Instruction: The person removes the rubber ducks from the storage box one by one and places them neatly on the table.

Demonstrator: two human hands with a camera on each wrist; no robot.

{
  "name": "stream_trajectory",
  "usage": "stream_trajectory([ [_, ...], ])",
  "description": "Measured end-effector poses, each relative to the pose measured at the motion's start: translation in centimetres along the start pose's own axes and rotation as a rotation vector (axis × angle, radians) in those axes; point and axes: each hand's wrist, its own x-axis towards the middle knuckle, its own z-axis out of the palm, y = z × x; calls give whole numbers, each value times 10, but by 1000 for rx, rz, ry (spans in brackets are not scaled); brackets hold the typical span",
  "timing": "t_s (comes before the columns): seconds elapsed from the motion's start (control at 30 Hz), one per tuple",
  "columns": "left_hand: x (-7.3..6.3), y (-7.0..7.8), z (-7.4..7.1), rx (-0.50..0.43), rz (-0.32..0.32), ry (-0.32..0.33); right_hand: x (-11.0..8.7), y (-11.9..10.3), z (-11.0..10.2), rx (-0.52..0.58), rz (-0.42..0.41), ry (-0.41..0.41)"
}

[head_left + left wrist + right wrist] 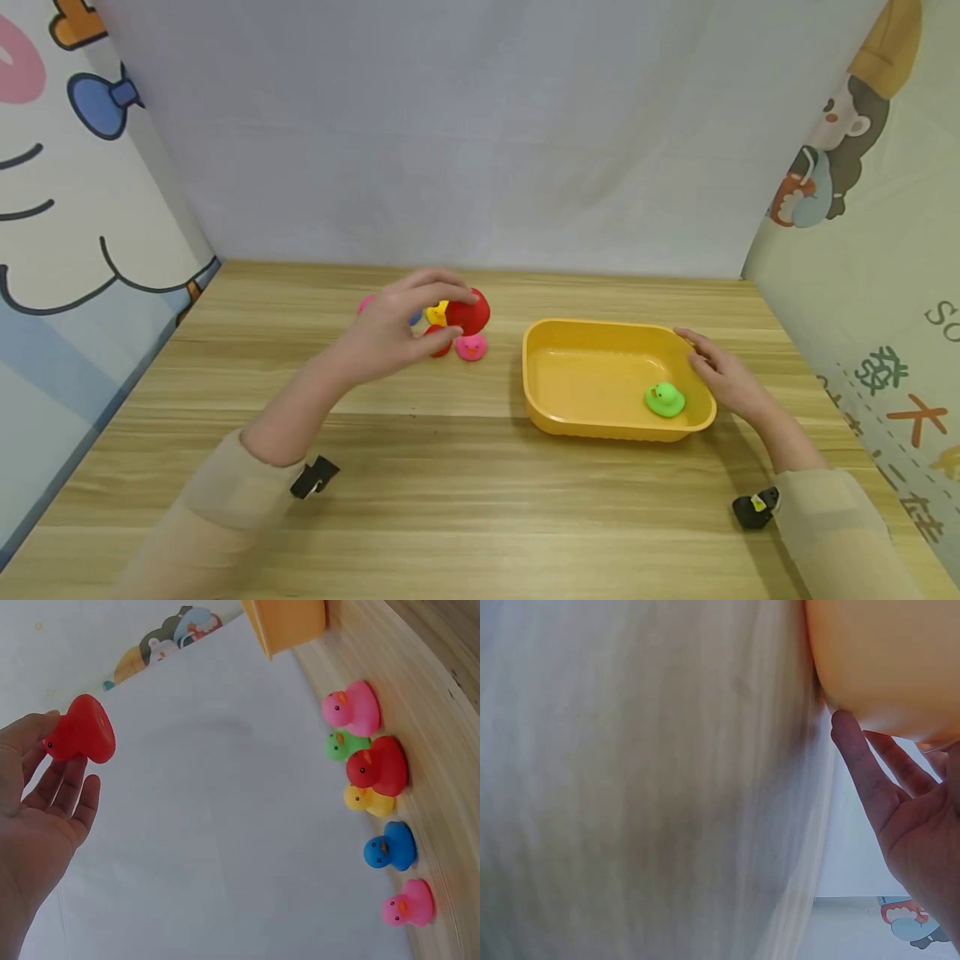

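Pinched between the thumb and fingers of my left hand [393, 321] is a red rubber duck [472, 312], held above the table, tilted on its side in the left wrist view. Under and beside it stand several more ducks: a pink one [471, 347], a second red one [437, 343], a yellow one [437, 313], a blue one [391, 846] and a green one [345, 745]. My right hand [723, 375] rests against the right end of the yellow basin [577, 425], its fingers fairly straight along the wall. Inside the basin sits a green duck [665, 400].
The wooden table [420, 508] ends at a pale cloth backdrop [480, 150]. Printed panels with cartoon figures stand at left and right. A small black camera [315, 477] is worn at the left wrist, another [754, 508] at the right.
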Motion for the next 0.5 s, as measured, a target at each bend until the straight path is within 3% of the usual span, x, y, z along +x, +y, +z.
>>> stream_trajectory([
  [0.23,-11,-17,-3,16,22,39,-1,0,-1,7,3,-8],
  [0.5,-25,-35,-6,43,-26,68,-1,-1,-1,8,15,-17],
])
